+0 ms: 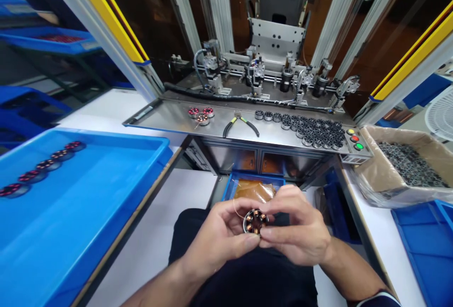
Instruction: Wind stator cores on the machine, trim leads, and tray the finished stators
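Observation:
Above my lap I hold a round motor stator (255,222) with copper windings and a dark core. My left hand (226,231) grips its left and lower rim, thumb along the bottom edge. On the opposite side, my right hand (297,224) pinches the rim between thumb and fingers. A thin loose copper wire sticks up from the stator near my left fingers. On the metal ledge ahead lie pliers (241,123) with green and black handles. Three wound stators (202,118) sit left of them, and many dark unwound cores (314,130) cluster to the right.
A blue tray (106,203) at left carries several wound stators in a row. Beyond the ledge stands a winding machine (279,75) between yellow-edged posts. At right are coloured buttons (355,139), a plastic-lined box (371,174) of cores and a blue bin (421,241).

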Demonstrator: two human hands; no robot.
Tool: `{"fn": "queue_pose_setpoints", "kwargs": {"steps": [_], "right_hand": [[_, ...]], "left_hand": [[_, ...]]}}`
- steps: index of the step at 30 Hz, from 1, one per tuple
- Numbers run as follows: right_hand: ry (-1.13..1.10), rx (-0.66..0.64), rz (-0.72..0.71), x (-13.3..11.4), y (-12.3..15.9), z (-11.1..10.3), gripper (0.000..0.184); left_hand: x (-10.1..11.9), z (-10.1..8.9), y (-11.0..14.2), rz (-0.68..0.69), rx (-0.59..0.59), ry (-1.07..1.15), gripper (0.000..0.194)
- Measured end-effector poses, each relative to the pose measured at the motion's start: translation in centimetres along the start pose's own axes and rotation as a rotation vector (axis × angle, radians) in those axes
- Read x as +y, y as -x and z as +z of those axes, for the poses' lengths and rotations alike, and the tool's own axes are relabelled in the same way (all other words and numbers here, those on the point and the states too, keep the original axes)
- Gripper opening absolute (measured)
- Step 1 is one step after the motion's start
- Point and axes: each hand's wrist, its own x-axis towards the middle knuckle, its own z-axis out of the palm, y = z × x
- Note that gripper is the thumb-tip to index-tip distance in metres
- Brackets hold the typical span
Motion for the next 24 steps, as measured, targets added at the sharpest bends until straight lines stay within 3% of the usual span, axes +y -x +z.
{"fn": "queue_pose_setpoints", "kwargs": {"steps": [3,6,12,16,21,24], "right_hand": [[0.153,0.123,-0.043,-0.9,0.9,0.4,0.008],[0.256,0.174,-0.015,-1.7,1.3,0.8,0.010],[0.244,0.265,0.071,-2.3,1.3,1.8,0.020],[0.189,0.298,0.175,-2.7,1.5,2.7,0.022],[0.123,0.377,0.414,-3.0,1.9,3.9,0.010],[0.105,0.373,0.412,-2.5,1.9,3.9,0.013]], "left_hand": [[-0.1,0.4,-0.1,0.045,0.022,0.000,0.038],[-0.2,1.0,-0.2,0.215,0.094,-0.115,0.038],[-0.8,1.4,-0.3,0.455,0.188,-0.245,0.045],[-1.1,1.4,-0.3,0.498,0.211,-0.248,0.044],[-1.3,1.5,-0.2,0.474,0.247,-0.230,0.041],[-1.1,1.2,-0.3,0.398,0.217,-0.211,0.046]]}}
